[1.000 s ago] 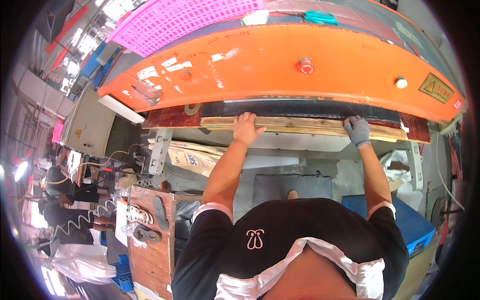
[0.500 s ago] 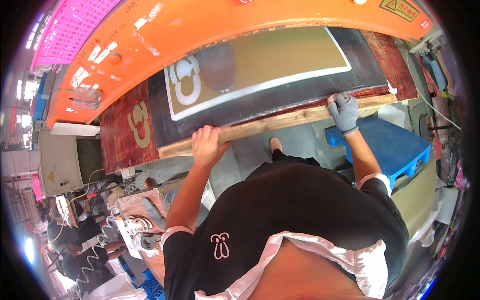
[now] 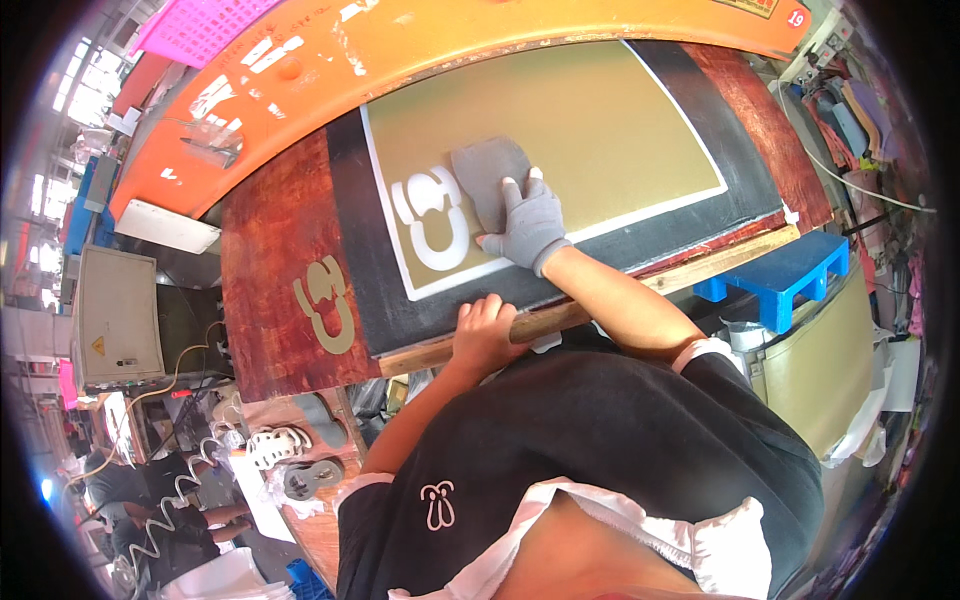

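A dark frame (image 3: 362, 262) with a tan, white-edged panel (image 3: 610, 130) lies before me on a mottled red board (image 3: 265, 240). On the panel's left are white curved shapes (image 3: 443, 240), and beside them lies a rounded, flat grey piece (image 3: 490, 170). My right hand (image 3: 530, 225), in a grey glove with bare fingertips, touches the right and near edges of that piece, thumb and fingers apart. Bare, my left hand (image 3: 487, 335) is closed over the wooden bar (image 3: 690, 265) along the frame's near edge.
An orange machine body (image 3: 310, 65) arches along the far side. A blue pallet (image 3: 775, 275) stands at right. On the lower left, a bench (image 3: 320, 520) bears shoes (image 3: 275, 447); a grey cabinet (image 3: 118, 310) is beyond. Another person (image 3: 160, 510) is at far lower left.
My right hand has left the wooden bar and moved left and away from me onto the grey piece. The frame appears lower and farther out from under the orange machine; my left hand stays on the bar.
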Demonstrator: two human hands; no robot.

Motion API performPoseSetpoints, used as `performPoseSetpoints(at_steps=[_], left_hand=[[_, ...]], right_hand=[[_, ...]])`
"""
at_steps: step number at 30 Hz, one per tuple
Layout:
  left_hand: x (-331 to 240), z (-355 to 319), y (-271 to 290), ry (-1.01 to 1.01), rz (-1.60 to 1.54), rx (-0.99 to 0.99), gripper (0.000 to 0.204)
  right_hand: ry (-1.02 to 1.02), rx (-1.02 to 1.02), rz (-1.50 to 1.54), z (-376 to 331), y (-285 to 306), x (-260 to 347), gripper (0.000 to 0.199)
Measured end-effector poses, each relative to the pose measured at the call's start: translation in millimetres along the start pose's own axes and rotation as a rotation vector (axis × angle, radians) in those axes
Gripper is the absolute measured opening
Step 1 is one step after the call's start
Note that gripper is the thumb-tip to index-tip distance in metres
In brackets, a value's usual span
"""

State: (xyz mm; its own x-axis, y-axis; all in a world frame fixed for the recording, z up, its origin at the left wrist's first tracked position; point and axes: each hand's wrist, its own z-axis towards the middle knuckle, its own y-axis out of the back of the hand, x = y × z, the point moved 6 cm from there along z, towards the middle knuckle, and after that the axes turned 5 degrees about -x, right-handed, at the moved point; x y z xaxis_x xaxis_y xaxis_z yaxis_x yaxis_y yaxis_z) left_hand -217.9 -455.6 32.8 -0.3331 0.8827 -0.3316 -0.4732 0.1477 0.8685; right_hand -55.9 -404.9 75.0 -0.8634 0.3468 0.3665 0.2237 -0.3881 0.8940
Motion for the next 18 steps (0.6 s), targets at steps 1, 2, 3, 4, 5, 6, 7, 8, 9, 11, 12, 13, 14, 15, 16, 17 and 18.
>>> performPoseSetpoints(at_steps=[1, 2, 3, 4, 5, 6, 7, 8, 9, 11, 12, 13, 14, 15, 16, 17, 18], left_hand=[[-1.3, -6.6, 2.4, 0.003, -0.087, -0.003, 0.04], [2.2, -10.4, 0.9, 0.055, -0.221, 0.051, 0.037], [7.7, -13.6, -1.7, 0.127, -0.36, 0.122, 0.034], [7.1, -14.3, 12.1, 0.057, -0.345, -0.062, 0.03], [7.2, -15.2, 24.5, -0.013, -0.324, -0.24, 0.027], [9.3, -16.5, 28.1, -0.011, -0.234, -0.277, 0.027], [11.9, -16.1, 28.3, 0.014, -0.152, -0.29, 0.03], [12.9, -16.5, 26.1, 0.031, -0.089, -0.264, 0.033], [14.1, -16.4, 23.0, 0.062, -0.028, -0.246, 0.035], [9.8, -21.6, 18.2, 0.061, 0.024, -0.251, 0.037], [6.9, -24.3, 15.4, 0.047, 0.055, -0.261, 0.038], [5.7, -28.1, 13.3, 0.06, 0.048, -0.259, 0.039], [4.6, -31.3, 11.5, 0.054, 0.046, -0.277, 0.039], [4.1, -34.5, 10.1, 0.066, 0.04, -0.286, 0.04], [2.6, -37.7, 9.8, 0.052, 0.047, -0.313, 0.039], [1.8, -39.4, 9.0, 0.037, 0.059, -0.324, 0.038], [2.1, -40.7, 7.8, 0.04, 0.056, -0.318, 0.038]], right_hand=[[-0.013, -0.002, -0.053, -7.1, 0.0, 4.6, 0.096], [-0.037, -0.021, -0.041, -15.1, 1.4, 5.2, 0.089], [-0.027, -0.02, 0.015, -22.6, 1.0, 5.5, 0.087], [-0.015, -0.025, 0.069, -30.8, 2.2, 3.7, 0.086], [-0.001, -0.044, 0.12, -36.8, 3.9, 0.5, 0.084], [-0.005, -0.091, 0.086, -44.0, 6.9, -3.8, 0.081], [-0.007, -0.113, 0.221, -48.2, 9.7, -10.6, 0.082], [-0.011, -0.133, 0.355, -52.2, 14.3, -19.3, 0.083], [-0.064, -0.104, 0.467, -55.3, 16.4, -31.6, 0.084], [-0.415, 0.111, 1.282, -65.3, 9.5, -64.5, 0.063], [-0.385, 0.148, 1.433, -63.3, 16.6, -74.9, 0.061], [-0.368, 0.169, 1.585, -64.7, 24.5, -85.3, 0.058], [-0.285, 0.045, 1.353, -65.8, 32.9, -98.0, 0.06], [-0.192, -0.085, 1.122, -69.2, 43.4, -106.7, 0.061], [-0.16, -0.175, 0.859, -75.9, 49.2, -113.8, 0.063], [-0.05, -0.231, 0.675, -80.4, 54.9, -113.5, 0.064], [0.009, -0.259, 0.462, -84.2, 55.9, -112.6, 0.064]])
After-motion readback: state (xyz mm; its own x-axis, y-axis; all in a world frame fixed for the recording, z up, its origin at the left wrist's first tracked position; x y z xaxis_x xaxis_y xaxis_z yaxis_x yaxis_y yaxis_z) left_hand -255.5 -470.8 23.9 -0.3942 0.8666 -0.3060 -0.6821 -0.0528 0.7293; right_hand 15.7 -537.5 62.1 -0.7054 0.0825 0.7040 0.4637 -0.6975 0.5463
